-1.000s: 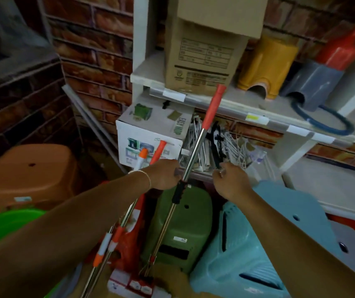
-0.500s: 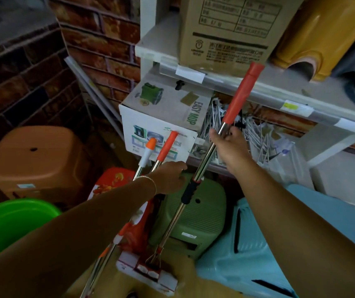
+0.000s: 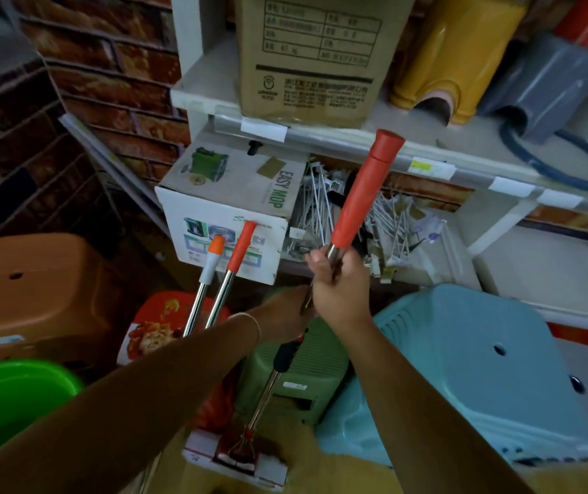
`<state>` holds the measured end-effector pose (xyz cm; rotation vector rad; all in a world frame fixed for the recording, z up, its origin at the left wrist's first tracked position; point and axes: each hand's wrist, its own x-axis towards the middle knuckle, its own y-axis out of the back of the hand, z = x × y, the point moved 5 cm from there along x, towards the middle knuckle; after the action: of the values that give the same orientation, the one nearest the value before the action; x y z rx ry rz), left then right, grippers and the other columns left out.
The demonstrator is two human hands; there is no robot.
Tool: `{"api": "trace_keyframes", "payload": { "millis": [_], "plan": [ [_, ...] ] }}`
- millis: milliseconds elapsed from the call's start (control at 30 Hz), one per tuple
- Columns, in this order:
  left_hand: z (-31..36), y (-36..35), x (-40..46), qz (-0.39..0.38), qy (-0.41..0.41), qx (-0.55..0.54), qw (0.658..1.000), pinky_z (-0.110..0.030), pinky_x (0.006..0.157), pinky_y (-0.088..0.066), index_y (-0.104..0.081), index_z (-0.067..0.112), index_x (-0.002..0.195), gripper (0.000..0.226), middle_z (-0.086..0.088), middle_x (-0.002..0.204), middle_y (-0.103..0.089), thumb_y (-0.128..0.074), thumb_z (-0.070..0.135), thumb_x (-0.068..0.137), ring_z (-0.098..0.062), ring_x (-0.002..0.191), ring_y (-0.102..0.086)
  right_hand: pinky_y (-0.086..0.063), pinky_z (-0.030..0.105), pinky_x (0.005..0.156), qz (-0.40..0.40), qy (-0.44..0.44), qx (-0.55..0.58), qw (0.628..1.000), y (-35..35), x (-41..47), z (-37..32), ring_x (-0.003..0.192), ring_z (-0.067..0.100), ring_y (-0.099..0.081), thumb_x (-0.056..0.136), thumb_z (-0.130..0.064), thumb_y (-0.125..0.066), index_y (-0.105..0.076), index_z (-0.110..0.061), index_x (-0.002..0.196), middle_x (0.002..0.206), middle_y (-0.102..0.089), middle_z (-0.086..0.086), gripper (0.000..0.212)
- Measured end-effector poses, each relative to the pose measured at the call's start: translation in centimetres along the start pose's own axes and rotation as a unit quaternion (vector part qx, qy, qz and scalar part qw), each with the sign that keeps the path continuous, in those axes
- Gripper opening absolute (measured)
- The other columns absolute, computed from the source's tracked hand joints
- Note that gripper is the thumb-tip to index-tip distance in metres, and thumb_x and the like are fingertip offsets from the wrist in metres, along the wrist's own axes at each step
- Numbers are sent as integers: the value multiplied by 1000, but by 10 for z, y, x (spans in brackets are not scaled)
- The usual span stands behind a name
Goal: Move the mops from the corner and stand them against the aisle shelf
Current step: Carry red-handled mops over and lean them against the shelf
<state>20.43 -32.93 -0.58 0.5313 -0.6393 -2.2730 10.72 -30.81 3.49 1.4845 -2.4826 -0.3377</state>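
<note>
One sponge mop (image 3: pixel 335 265) gripped mid-shaft in the brick corner, right hand (image 3: pixel 339 290) clamped just under its red grip, left hand (image 3: pixel 287 311) closed on the shaft below; two other mops (image 3: pixel 219 279) not yet moved, none yet against the aisle shelf.

1. Both forearms are bare from the frame's lower edge up to the wrists; no sleeve, cuff or glove shows on either.
2. The left hand (image 3: pixel 285 311) has a thin, pale, thread-like bangle (image 3: pixel 255 324) circling its wrist as a single fine loop.
3. The right hand (image 3: pixel 340 290) wears no ring, watch or band on the parts that show.
4. The right thumb's nail looks short and unpainted.
</note>
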Motion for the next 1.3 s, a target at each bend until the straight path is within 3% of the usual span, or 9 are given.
{"api": "trace_keyframes", "payload": {
  "millis": [67, 133, 300, 367, 500, 700, 933, 1067, 1300],
  "plan": [
    [7, -4, -5, -22, -7, 27, 999, -31, 71, -48, -54, 3, 120, 25, -11, 99, -63, -48, 15, 100, -25, 84, -59, -60, 35, 79, -20, 15, 20, 999, 3, -8, -2, 91, 19, -74, 97, -21, -60, -51, -10, 95, 91, -71, 10, 14],
    [12, -5, -11, -38, -5, 32, 999, -12, 59, -39, -55, 6, 112, 17, 0, 88, -58, -48, 15, 100, -14, 77, -53, -57, 22, 75, -43, 19, 23, 999, 6, -14, -5, 85, 6, -74, 98, -18, -57, -50, -17, 96, 88, -68, -4, 7],
    [27, -15, -40, -9, 6, 10, 1000, -3, 53, -37, -55, 5, 96, 9, 8, 72, -50, -47, 2, 97, 12, 58, -52, -56, 36, 85, -82, 10, 22, 996, 13, -37, -12, 88, 17, -70, 100, -19, -54, -49, -18, 106, 86, -61, -5, 9],
    [30, -21, -52, 7, 10, 20, 1000, -8, 57, -38, -57, 4, 99, 9, 1, 78, -56, -48, 3, 96, 1, 66, -53, -54, 33, 83, -100, 21, 12, 995, 19, -50, -12, 87, 13, -68, 100, -21, -53, -47, -18, 109, 86, -59, -6, 11],
    [34, -42, -75, 33, 44, 38, 998, -27, 70, -41, -56, 6, 111, 16, -9, 93, -61, -49, 11, 97, -17, 80, -54, -45, 7, 66, -138, 64, 12, 988, 38, -75, -12, 73, -8, -61, 101, -18, -50, -45, -10, 119, 85, -56, -7, 21],
    [66, -87, -106, 76, 84, 30, 993, -25, 60, -40, -59, 5, 107, 16, -5, 82, -58, -50, 16, 99, -14, 70, -50, -42, 6, 65, -170, 93, 33, 980, 86, -111, -4, 71, -9, -59, 101, -19, -51, -46, -10, 113, 83, -57, -8, 16],
    [106, -121, -152, 104, 134, 33, 985, -42, 85, -53, -59, 1, 118, 27, -18, 109, -65, -48, 16, 99, -31, 96, -62, -42, 0, 62, -187, 119, 73, 972, 121, -159, -8, 74, -12, -61, 99, -17, -55, -48, -15, 109, 85, -62, -5, 12],
    [118, -118, -172, 118, 129, 48, 983, -31, 74, -50, -60, 1, 110, 20, -14, 98, -64, -48, 11, 98, -21, 82, -58, -42, 3, 60, -216, 125, 87, 964, 125, -174, -25, 70, -7, -61, 99, -20, -54, -50, -18, 106, 81, -61, -5, 8],
    [131, -94, -221, 170, 118, 38, 978, -30, 84, -50, -64, 4, 116, 25, -11, 106, -67, -53, 17, 98, -21, 95, -62, -45, 8, 66, -263, 192, 81, 942, 119, -200, -84, 73, 0, -60, 98, -25, -55, -51, -24, 100, 82, -61, -8, 5]
  ]
}}
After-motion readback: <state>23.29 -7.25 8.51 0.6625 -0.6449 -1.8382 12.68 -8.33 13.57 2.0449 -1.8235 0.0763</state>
